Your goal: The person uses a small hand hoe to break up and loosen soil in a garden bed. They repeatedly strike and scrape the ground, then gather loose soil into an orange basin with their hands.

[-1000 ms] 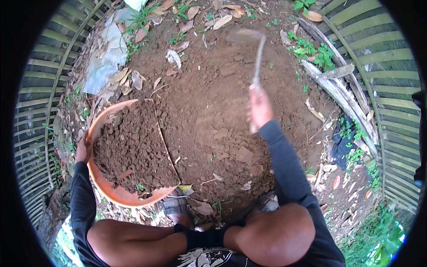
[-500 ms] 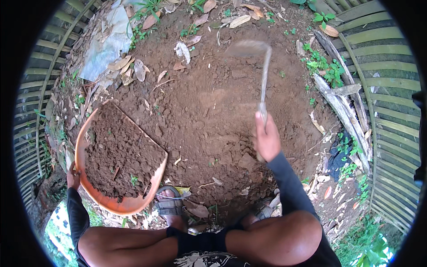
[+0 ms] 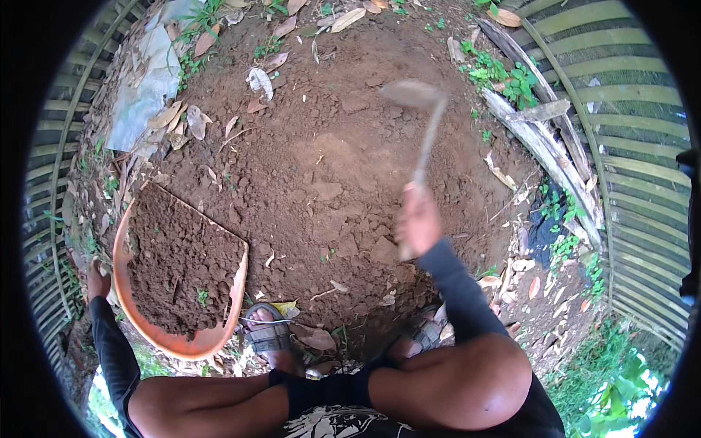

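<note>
My right hand (image 3: 420,225) is wrapped round the handle of a short hand hoe (image 3: 428,142). Its flat, soil-coloured blade is blurred by motion and hangs over the loosened brown soil (image 3: 328,164) ahead of me. At the left lies a broken orange basin (image 3: 177,346), cut off straight along one side and heaped with crumbly dark soil (image 3: 179,263). Just outside the basin's left rim is my left hand (image 3: 98,281), thumb and fingers apart, seemingly off the rim and holding nothing.
Bamboo slat fencing (image 3: 642,160) curves along both sides. Weathered wood pieces (image 3: 544,150) and green weeds lie at the right. Plastic sheeting (image 3: 146,91) and dry leaves cover the far left. My sandalled feet (image 3: 266,332) rest near the basin and the dug soil.
My left hand has come off the basin's rim and moved left. The hoe has swung, its blade now slightly lower in the view. The whole view has shifted a little.
</note>
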`<state>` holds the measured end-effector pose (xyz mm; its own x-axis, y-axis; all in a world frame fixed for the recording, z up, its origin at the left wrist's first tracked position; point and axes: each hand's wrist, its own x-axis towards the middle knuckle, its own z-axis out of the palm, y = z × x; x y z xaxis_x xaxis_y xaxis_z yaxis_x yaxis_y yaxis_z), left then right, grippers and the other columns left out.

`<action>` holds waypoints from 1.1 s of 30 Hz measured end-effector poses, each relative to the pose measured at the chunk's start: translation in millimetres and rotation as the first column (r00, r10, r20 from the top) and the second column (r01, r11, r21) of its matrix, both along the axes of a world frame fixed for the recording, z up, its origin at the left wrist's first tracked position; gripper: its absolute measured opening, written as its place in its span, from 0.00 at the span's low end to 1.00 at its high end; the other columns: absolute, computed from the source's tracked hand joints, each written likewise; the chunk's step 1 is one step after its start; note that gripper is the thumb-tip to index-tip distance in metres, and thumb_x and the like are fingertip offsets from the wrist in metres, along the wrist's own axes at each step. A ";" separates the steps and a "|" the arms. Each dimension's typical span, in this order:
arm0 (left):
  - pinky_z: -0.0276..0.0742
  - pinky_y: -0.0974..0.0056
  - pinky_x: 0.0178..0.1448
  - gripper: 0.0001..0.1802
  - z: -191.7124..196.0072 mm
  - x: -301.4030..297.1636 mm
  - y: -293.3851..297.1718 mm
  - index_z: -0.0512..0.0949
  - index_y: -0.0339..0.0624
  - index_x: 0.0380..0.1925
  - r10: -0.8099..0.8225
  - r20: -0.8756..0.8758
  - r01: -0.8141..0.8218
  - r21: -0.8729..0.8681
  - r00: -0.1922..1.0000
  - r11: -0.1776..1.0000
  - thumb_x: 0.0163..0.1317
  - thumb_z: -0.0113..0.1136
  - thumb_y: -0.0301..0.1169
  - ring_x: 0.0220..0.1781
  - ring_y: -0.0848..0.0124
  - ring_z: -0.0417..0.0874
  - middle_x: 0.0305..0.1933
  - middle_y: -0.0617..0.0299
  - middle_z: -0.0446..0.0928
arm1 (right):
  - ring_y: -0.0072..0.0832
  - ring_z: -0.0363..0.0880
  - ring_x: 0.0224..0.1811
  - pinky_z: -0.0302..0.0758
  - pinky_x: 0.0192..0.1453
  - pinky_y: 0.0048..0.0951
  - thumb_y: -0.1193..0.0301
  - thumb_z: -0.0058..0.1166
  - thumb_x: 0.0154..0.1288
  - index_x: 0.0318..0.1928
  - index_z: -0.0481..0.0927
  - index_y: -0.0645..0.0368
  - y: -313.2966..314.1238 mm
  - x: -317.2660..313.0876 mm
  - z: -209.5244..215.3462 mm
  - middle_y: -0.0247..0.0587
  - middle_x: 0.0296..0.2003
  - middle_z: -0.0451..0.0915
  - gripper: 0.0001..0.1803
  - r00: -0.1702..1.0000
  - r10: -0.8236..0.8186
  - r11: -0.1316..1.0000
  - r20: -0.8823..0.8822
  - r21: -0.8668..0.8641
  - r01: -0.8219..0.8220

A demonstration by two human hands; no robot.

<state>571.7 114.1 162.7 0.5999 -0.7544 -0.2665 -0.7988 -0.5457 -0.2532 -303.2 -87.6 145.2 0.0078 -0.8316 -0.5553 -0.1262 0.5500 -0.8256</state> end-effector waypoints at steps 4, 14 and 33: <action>0.73 0.48 0.70 0.28 37.5 -66.4 -87.7 0.75 0.37 0.65 -0.157 -0.034 0.149 -0.177 0.987 0.973 0.67 0.63 0.37 0.68 0.43 0.78 0.64 0.37 0.79 | 0.26 0.75 0.23 0.76 0.32 0.37 0.52 0.46 0.83 0.52 0.75 0.58 48.5 8.1 1.8 0.36 0.25 0.74 0.21 0.827 0.405 0.878 -0.390 -0.086 -0.470; 0.80 0.55 0.55 0.22 66.1 -261.9 -219.9 0.79 0.38 0.59 -0.410 -0.243 0.333 -0.300 0.879 0.894 0.68 0.65 0.37 0.48 0.53 0.85 0.59 0.44 0.82 | 0.33 0.77 0.30 0.78 0.37 0.40 0.63 0.46 0.83 0.48 0.74 0.60 39.4 8.1 -27.6 0.41 0.30 0.77 0.12 0.885 0.336 0.812 -0.322 -0.377 -0.445; 0.77 0.51 0.65 0.18 61.6 -467.5 -288.3 0.78 0.38 0.56 -0.708 -0.427 0.716 -0.176 0.563 0.676 0.69 0.62 0.32 0.59 0.49 0.82 0.62 0.47 0.77 | 0.32 0.84 0.29 0.80 0.38 0.36 0.52 0.48 0.83 0.62 0.73 0.62 167.5 -124.0 4.8 0.45 0.30 0.82 0.26 0.876 0.128 0.992 -0.466 0.061 -0.113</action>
<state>104.2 -174.3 224.3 -0.3126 -0.8790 -0.3601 -0.9449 0.2490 0.2125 -427.1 79.9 149.9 -0.1604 -0.8233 -0.5445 -0.5601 0.5301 -0.6366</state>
